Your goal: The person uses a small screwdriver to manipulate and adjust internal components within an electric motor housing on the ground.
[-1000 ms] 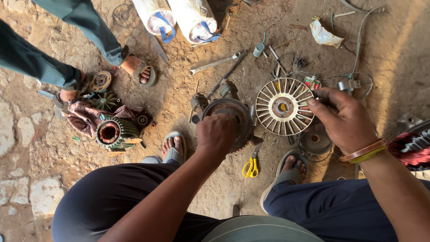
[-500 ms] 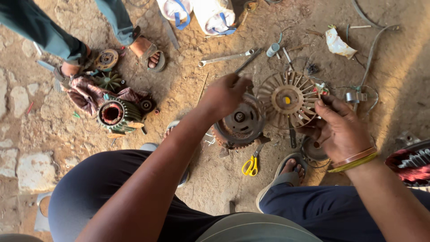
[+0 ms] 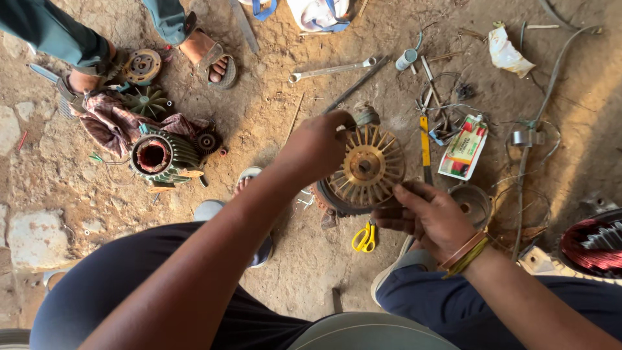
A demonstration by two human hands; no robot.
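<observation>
My left hand [image 3: 316, 148] grips the top left edge of a round yellowish fan wheel with radial blades [image 3: 367, 167]. My right hand [image 3: 433, 217] holds the same fan wheel at its lower right rim. The wheel sits over a dark round metal cover [image 3: 329, 201], which is mostly hidden beneath it. Both hands are raised above the dirt ground between my knees.
Yellow scissors [image 3: 365, 237] lie below the wheel. A green motor stator [image 3: 155, 155] rests on a cloth at left, near another person's sandalled feet [image 3: 210, 58]. A long spanner [image 3: 332, 69], wires, a packet [image 3: 463, 148], a small bowl [image 3: 472, 204] and a copper-wound stator [image 3: 593, 241] lie around.
My left hand has moved from the dark cover onto the fan wheel. The wheel now sits over the cover, and both hands have come together on it.
</observation>
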